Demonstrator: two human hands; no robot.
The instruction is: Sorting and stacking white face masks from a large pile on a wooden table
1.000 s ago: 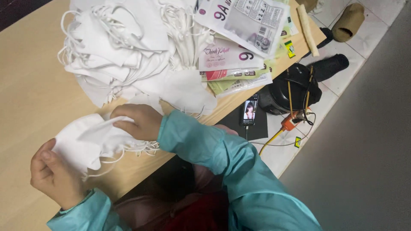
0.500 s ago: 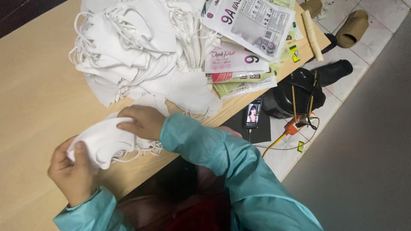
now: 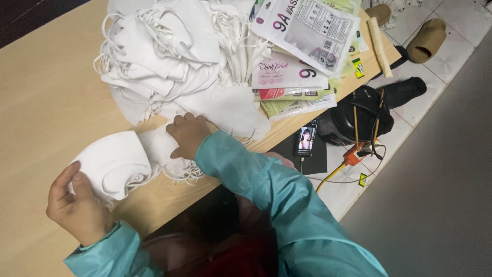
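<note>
My left hand [image 3: 77, 208] grips the near edge of a small stack of white face masks [image 3: 114, 161] on the wooden table [image 3: 46, 97]. Just to its right, my right hand [image 3: 187, 134] lies palm down on several more white masks [image 3: 163, 149] with loose ear loops, fingers together and pressing on them. Both arms wear teal sleeves. A large heap of white masks [image 3: 169, 56] lies just beyond my right hand.
Printed plastic mask packets [image 3: 302, 38] lie at the table's far right. A phone [image 3: 306, 138] with a lit screen rests on a dark stool below the table edge. On the tiled floor are a black bag [image 3: 359, 115], an orange cable and sandals [image 3: 428, 38].
The view has shifted, so the pile sits nearer the middle. My left hand slid back to the stack's near edge. My right hand stays pressed on the masks beside it.
</note>
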